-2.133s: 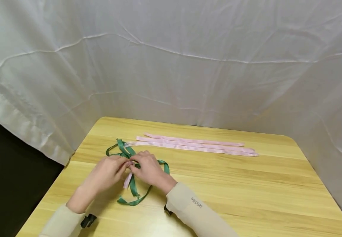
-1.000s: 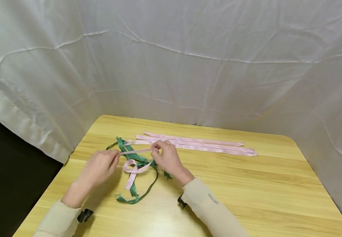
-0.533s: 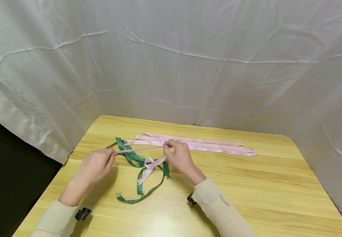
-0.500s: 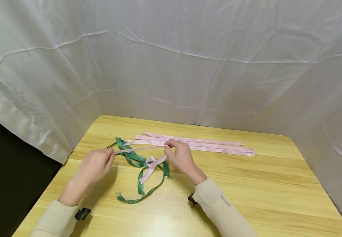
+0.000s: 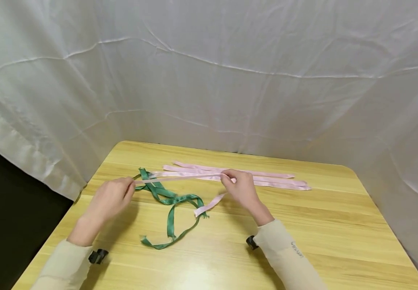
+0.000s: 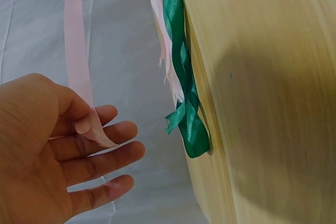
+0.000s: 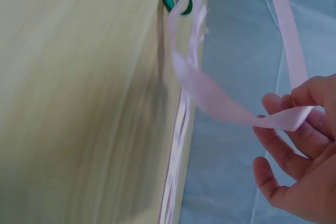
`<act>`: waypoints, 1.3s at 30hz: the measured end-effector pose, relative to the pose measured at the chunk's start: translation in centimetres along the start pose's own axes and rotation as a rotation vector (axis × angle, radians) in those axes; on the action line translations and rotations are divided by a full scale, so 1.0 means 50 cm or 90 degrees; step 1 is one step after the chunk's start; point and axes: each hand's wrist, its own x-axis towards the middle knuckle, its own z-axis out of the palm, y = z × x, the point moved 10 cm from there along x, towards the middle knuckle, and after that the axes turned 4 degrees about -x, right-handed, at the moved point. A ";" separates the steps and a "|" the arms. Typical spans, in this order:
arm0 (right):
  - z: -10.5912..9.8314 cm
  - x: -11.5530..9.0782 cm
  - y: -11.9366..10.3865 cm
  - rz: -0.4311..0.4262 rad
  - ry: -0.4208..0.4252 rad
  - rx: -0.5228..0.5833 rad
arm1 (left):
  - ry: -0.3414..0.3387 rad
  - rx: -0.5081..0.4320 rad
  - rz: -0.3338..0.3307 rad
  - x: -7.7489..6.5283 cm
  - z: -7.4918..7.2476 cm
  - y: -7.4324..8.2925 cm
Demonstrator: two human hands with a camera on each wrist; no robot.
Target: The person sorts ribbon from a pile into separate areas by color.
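A pink ribbon (image 5: pixel 180 178) is stretched above the table between both hands. My left hand (image 5: pixel 109 199) pinches one end between thumb and index finger; in the left wrist view the short tip of the pink ribbon (image 6: pixel 77 30) sticks out past the thumb. My right hand (image 5: pixel 243 191) pinches the ribbon further along, and the loose tail hangs down and curls to the left, over the end of a green ribbon. That green ribbon (image 5: pixel 171 223) lies looped on the table below the hands. Seen from the right wrist, the tail (image 7: pixel 215 98) hangs twisted.
Several pink ribbons (image 5: pixel 281 183) lie side by side along the back of the wooden table (image 5: pixel 321 229); their frayed left ends lie near the green ribbon. A pale curtain (image 5: pixel 209 100) stands behind the table. A dark area (image 5: pixel 9 217) borders its left side.
Both hands worked close together at the green ribbon, then moved apart, the right hand farther to the right. The pink ribbon's loop has come undone, its tail sliding right off the green ribbon's middle.
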 end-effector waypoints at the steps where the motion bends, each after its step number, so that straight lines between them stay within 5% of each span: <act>1: -0.006 -0.001 0.005 0.001 -0.001 -0.003 | -0.004 -0.001 -0.004 0.001 0.001 -0.002; 21: -0.137 -0.035 0.102 0.077 0.065 -0.037 | -0.030 -0.017 -0.005 0.027 0.011 0.002; 39: -0.210 -0.076 0.200 0.171 0.019 -0.119 | -0.085 -0.068 -0.037 0.048 0.043 -0.016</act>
